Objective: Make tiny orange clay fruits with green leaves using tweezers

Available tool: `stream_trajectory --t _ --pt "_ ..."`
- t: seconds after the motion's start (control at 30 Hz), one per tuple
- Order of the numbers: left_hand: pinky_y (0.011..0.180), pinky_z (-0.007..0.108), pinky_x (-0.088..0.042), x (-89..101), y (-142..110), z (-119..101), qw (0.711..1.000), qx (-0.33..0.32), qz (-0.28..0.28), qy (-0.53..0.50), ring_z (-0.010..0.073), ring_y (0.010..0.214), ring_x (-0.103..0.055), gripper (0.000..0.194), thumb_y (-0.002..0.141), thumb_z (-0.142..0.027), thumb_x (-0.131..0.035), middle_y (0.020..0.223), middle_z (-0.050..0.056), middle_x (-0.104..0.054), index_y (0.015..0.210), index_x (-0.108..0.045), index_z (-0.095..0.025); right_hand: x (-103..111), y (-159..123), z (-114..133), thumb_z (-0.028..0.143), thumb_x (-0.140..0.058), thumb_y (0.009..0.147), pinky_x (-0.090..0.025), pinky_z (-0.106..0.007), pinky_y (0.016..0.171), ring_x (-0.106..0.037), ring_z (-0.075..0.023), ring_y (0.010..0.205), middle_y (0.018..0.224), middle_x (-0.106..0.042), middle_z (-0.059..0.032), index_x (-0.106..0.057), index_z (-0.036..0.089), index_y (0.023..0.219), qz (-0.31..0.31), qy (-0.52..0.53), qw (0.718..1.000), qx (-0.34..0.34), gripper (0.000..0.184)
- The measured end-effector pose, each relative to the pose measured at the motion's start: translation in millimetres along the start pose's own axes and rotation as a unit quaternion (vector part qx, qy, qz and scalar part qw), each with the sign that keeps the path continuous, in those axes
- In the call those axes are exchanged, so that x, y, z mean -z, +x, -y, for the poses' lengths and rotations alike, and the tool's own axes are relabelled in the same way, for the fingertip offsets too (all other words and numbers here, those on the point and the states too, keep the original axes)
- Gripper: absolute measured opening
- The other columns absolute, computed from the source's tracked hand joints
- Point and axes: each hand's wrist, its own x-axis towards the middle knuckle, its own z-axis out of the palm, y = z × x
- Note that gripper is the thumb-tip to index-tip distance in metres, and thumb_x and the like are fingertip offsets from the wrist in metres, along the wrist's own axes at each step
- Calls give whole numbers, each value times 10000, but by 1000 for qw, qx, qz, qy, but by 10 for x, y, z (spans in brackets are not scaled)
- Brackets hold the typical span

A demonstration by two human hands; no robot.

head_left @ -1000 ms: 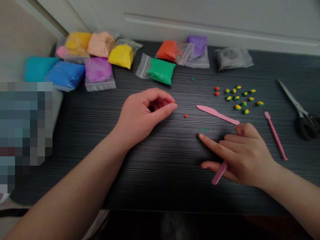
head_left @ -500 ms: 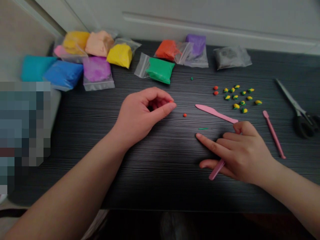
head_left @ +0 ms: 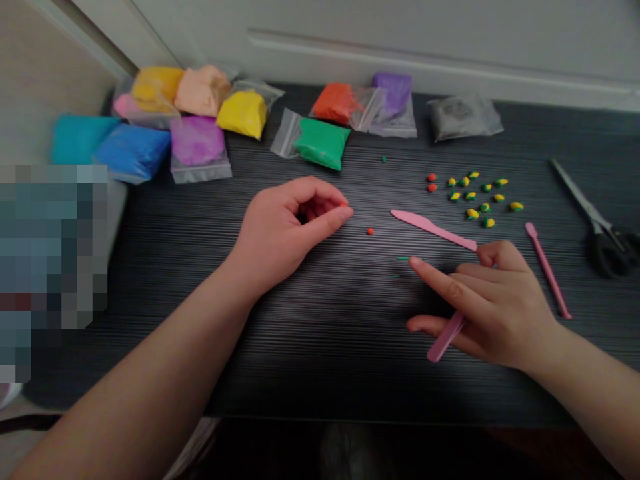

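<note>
While a black, finely lined tabletop [head_left: 300, 360] fills most of the view, two bare hands are over it. The left hand [head_left: 275, 237] is closed in a pinch on one tiny red piece [head_left: 344, 205] between thumb and forefinger. The right hand [head_left: 505, 310] grips one flat pink plastic tool [head_left: 446, 339], which slants across the thumb; its forefinger points out, the tip at the end of a green strand.

Along the back and left lie eleven lumps of soft, clay-like material, mostly in clear plastic bags: teal [head_left: 83, 137], blue [head_left: 133, 150], pink [head_left: 126, 105], golden yellow [head_left: 157, 87], peach [head_left: 203, 90], magenta [head_left: 197, 141], yellow [head_left: 243, 113], green [head_left: 321, 142], orange-red [head_left: 336, 103], violet [head_left: 393, 93] and grey [head_left: 460, 117].

One pair of metal scissors with black handles [head_left: 590, 210] lies at the far right. Two more pink plastic tools rest on the table: a knife-shaped one [head_left: 433, 228] just beyond the right hand and a slim rod [head_left: 549, 272] between that hand and the scissors.

Between the knife and the grey bag are twelve small yellow-and-green pieces [head_left: 473, 214], with two red ones [head_left: 432, 188] beside them. One red ball [head_left: 370, 231] sits between the hands, two thin green strands [head_left: 402, 259] lie near the right forefinger, and one green speck [head_left: 384, 159] is near the green bag.
</note>
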Motion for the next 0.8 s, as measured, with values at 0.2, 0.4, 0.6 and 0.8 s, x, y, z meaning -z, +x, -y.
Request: stream_trajectory --t 0.2,0.4,0.6,0.8 --pt "552 222 -412 9 7 25 1000 1 17 -21 108 642 -551 191 717 -350 -583 732 -7 -626 816 -634 -195 4 -12 -23 409 -578 737 -334 -347 697 -473 -125 573 622 -552 15 -382 142 1243 6 47 999 2 605" --pt "562 229 -411 16 14 0 1000 14 14 -19 112 644 -544 215 719 -379 -569 739 -3 -622 810 -630 -194 3 -1 -29 356 -553 752 -362 -312 639 -478 -144 634 693 -551 -21 -450 134 1189 36 80 996 5 501" --pt "586 236 -419 21 5 -14 999 32 28 -23 116 640 -535 172 715 -351 -580 741 -3 -619 812 -621 -215 110 -49 -133 277 -497 794 -382 -308 680 -502 -153 704 774 -572 -40 -527 171 1085 47 88 995 -13 310" --pt "619 234 -433 44 7 -26 998 39 44 -1 116 658 -539 183 723 -350 -574 749 -3 -623 825 -622 -206 179 -136 -188 281 -439 839 -374 -304 769 -508 -152 803 911 -577 -22 -503 234 1130 92 57 992 -70 302"
